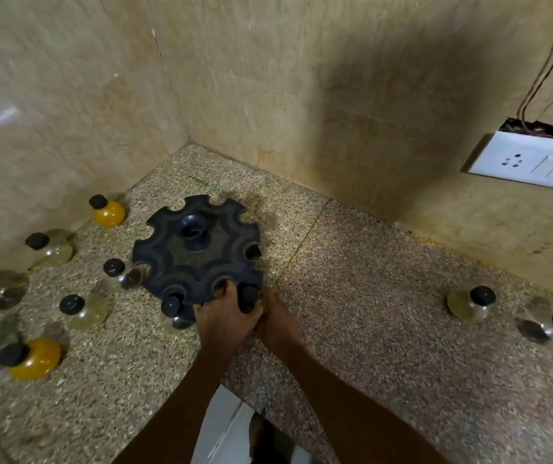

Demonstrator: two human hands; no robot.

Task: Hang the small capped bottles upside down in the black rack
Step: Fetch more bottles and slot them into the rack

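A: Forearms are coming in from the bottom edge, both meeting at the rack's near rim. Big stuff first: I'm seeing the speckled counter (385, 313) running into a wall corner, w/ the black rack (198, 251) sitting near that corner, a round disc w/ notches around its edge and a hub in the middle.

B: How far along are we looking?

A: Early, I'm judging. One bottle by the near-left notch (173, 311) is looking seated, though it's cap-up from here, so I'm not calling it inverted. Another cap (249, 296) is sitting right at the hands, at the next notch along; I'm guessing it's the one going in now.

B: Hands?

A: Left hand (226, 318) is curling over the rack's rim, fingers in a notch, gripping. Right hand (277, 321) is tucked behind it beside that cap; closed or not, can't tell, it's blurred and half hidden.

B: What's left?

A: Most of it. Approx seven loose bottles are waiting on the left, incl. the yellow bottle (35, 358) near me, plus the right-side pair (469, 303) well apart from the rack. Most notches are showing vacant.
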